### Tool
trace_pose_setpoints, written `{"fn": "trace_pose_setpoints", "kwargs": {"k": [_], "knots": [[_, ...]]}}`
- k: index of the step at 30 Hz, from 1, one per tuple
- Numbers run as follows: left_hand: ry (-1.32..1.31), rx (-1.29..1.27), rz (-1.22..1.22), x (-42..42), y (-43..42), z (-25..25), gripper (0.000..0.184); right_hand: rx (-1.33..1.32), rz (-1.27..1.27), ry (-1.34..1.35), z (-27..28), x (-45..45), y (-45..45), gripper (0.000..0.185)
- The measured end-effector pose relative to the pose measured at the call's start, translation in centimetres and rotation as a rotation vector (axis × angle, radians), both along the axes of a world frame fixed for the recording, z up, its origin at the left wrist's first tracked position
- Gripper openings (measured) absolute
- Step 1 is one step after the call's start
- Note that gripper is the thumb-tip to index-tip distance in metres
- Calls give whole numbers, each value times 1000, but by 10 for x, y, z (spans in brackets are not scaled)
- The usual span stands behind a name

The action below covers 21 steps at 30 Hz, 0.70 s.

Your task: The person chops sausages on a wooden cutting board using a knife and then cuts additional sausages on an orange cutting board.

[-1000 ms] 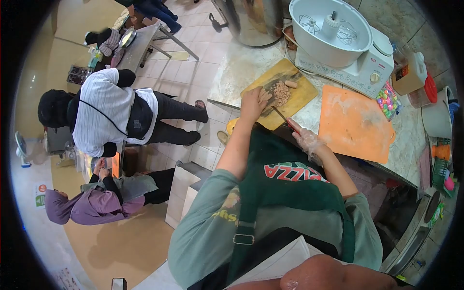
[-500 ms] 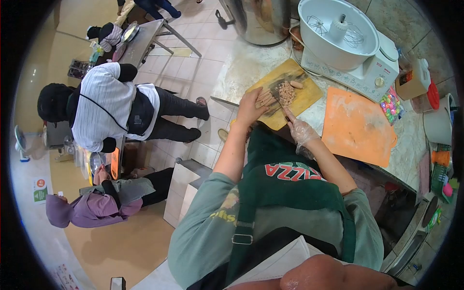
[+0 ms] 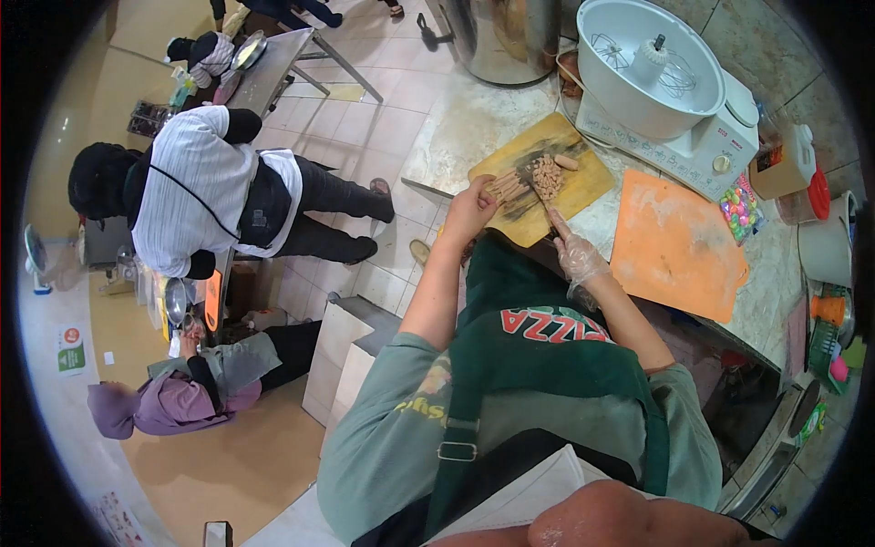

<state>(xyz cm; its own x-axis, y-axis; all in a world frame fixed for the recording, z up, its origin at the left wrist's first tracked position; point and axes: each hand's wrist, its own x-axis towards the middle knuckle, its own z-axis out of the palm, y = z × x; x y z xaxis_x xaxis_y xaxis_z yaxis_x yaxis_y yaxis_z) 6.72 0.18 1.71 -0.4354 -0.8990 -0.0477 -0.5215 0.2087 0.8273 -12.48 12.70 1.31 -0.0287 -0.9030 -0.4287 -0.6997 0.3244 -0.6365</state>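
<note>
A worn yellow cutting board (image 3: 591,187) lies on the counter in front of me. Side by side on it are several long sausages (image 3: 507,188), their near ends under the fingertips of my left hand (image 3: 470,210). My right hand (image 3: 581,258), in a clear plastic glove, grips a knife (image 3: 539,191) whose blade stands at the cut ends of the row. A pile of chopped sausage pieces (image 3: 546,175) sits just right of the blade. One short sausage piece (image 3: 566,161) lies beyond the pile.
An orange cutting board (image 3: 674,246) lies to the right. Behind stands a white mixer (image 3: 652,82) with whisks in its bowl, near a large metal pot (image 3: 506,41). Two people (image 3: 196,191) work at tables on the left; another person's legs show farther back.
My left hand's fingers have drawn in a little at the sausages' ends. My right hand has shifted slightly with the knife. The whole view has shifted a little.
</note>
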Motion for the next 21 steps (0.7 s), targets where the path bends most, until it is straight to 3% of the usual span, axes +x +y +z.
{"fn": "trace_pose_setpoints", "kwargs": {"k": [4, 7, 9, 12, 15, 21], "knots": [[29, -30, -6, -8, 1, 3, 37, -113, -11, -52, -9, 1, 3, 56], [7, -204, -5, -17, -4, -10, 29, -148, 0, -33, -6, 6, 5, 54], [-72, -554, -34, -23, -3, -12, 24, -138, 4, -18, 1, 10, 5, 54], [-57, -644, 67, -34, 3, -12, 29, -153, -7, -8, 3, 10, 6, 53], [-112, -695, -57, -35, -4, -26, 29, -152, -28, -8, 2, 8, 6, 53], [-95, -564, -42, -45, 1, -35, 29, -178, -58, -22, -13, -2, 1, 52]]}}
